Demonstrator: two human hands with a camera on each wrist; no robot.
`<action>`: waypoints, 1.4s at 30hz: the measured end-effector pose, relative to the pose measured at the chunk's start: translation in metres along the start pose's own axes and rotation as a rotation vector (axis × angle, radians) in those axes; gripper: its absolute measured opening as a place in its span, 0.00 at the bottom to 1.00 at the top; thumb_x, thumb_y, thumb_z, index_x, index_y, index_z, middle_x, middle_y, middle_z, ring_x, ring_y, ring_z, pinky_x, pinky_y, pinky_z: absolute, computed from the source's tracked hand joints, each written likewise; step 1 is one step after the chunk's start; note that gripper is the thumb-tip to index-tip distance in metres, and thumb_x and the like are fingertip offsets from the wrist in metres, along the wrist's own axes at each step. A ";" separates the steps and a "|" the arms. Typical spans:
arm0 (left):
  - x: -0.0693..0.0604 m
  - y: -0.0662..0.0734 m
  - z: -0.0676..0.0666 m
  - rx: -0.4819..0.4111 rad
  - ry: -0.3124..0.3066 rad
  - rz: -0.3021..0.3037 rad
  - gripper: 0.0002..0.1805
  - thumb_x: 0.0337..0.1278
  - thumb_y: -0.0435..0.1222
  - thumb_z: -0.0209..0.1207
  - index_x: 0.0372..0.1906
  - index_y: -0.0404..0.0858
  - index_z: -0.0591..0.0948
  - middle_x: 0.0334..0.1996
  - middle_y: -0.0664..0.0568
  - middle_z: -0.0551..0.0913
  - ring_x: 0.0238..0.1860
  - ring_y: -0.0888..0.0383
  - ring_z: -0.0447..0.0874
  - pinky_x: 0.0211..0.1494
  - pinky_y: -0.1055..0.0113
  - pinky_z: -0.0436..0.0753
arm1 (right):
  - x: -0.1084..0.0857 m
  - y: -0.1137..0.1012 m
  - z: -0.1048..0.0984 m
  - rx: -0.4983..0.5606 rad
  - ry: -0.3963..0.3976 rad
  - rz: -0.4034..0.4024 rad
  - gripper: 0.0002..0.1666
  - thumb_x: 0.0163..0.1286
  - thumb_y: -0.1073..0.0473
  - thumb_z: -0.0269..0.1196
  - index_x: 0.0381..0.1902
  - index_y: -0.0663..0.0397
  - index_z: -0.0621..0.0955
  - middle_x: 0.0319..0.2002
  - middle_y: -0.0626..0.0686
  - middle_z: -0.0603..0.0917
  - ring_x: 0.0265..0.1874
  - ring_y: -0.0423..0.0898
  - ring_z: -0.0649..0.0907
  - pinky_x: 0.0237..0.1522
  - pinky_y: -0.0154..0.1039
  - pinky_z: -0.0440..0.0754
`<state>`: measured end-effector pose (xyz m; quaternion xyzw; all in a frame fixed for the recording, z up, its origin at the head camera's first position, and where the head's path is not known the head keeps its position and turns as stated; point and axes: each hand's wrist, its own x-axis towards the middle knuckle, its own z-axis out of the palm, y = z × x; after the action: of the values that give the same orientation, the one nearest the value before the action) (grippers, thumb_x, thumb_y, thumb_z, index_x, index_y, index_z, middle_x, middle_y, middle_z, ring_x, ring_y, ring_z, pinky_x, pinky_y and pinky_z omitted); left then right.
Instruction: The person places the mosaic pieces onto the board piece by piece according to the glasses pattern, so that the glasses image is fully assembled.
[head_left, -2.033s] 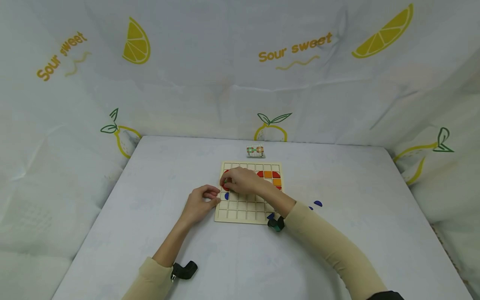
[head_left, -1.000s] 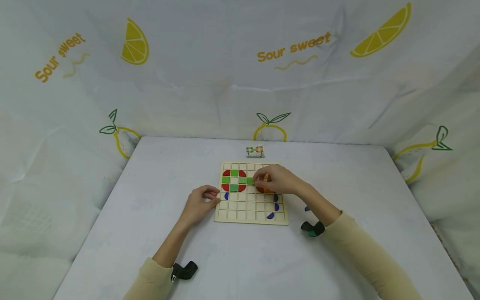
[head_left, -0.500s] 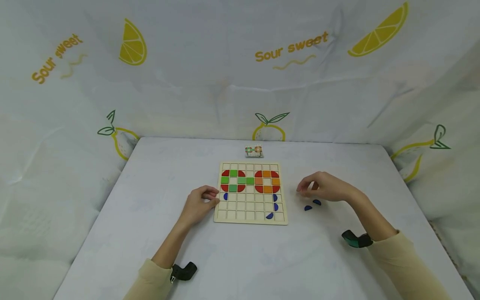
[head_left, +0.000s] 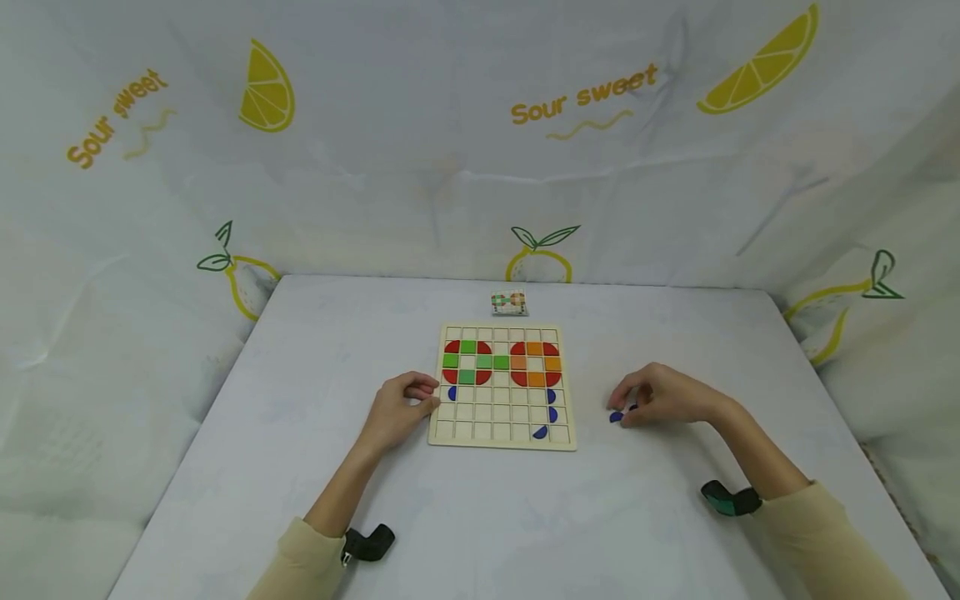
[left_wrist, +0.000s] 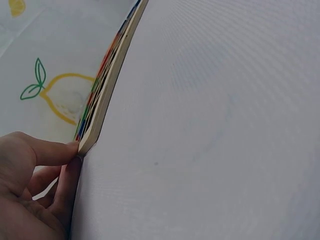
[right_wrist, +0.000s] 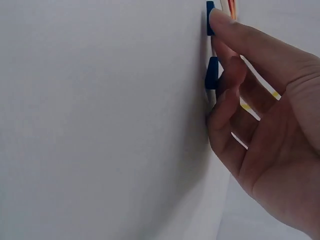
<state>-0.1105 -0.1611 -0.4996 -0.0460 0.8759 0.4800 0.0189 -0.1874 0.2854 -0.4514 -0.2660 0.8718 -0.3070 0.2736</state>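
A square wooden grid board point(head_left: 492, 429) lies on the table, with red, green, orange and blue pieces on its squares. My left hand point(head_left: 401, 408) rests at its left edge; in the left wrist view the thumb point(left_wrist: 55, 151) and a finger touch the board's corner point(left_wrist: 90, 142). To the right of the board, my right hand point(head_left: 663, 396) pinches a blue half-circle piece point(head_left: 617, 417) at the table surface. In the right wrist view its thumb lies against that blue piece point(right_wrist: 210, 22). A second blue half-circle point(right_wrist: 213, 72) sits by the curled fingers, mostly hidden from the head view.
Behind the board lies a small pattern card point(head_left: 509, 303) with a coloured design. Several blue half-circles, such as one near the front point(head_left: 540, 432), sit on the board's lower squares. White cloth with lemon prints point(head_left: 538, 254) hangs behind the table.
My right hand has moved from over the board's left part, across to the right, and down onto the loose blue pieces. A green square it covered now shows at mid-board. My left hand stays put.
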 end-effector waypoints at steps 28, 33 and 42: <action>0.000 0.000 0.000 -0.023 -0.004 0.001 0.11 0.66 0.32 0.71 0.52 0.37 0.89 0.41 0.48 0.89 0.44 0.57 0.84 0.51 0.68 0.80 | 0.002 0.003 -0.001 -0.016 -0.031 -0.076 0.07 0.71 0.57 0.75 0.44 0.48 0.89 0.36 0.44 0.87 0.33 0.37 0.79 0.37 0.31 0.80; 0.000 0.001 0.000 -0.022 -0.005 -0.001 0.12 0.66 0.32 0.71 0.52 0.37 0.89 0.42 0.47 0.89 0.44 0.57 0.84 0.52 0.68 0.80 | 0.007 -0.005 -0.003 0.009 -0.012 -0.079 0.07 0.71 0.57 0.75 0.45 0.47 0.89 0.34 0.45 0.85 0.33 0.38 0.80 0.36 0.32 0.81; 0.001 -0.001 0.000 -0.020 -0.007 0.008 0.11 0.66 0.32 0.71 0.52 0.37 0.89 0.41 0.47 0.89 0.44 0.57 0.84 0.51 0.68 0.80 | 0.030 -0.031 0.000 0.054 -0.032 -0.165 0.08 0.76 0.57 0.71 0.49 0.52 0.88 0.36 0.50 0.88 0.32 0.41 0.83 0.36 0.33 0.84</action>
<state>-0.1112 -0.1614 -0.5004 -0.0412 0.8712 0.4888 0.0196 -0.1992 0.2460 -0.4397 -0.3343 0.8338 -0.3477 0.2685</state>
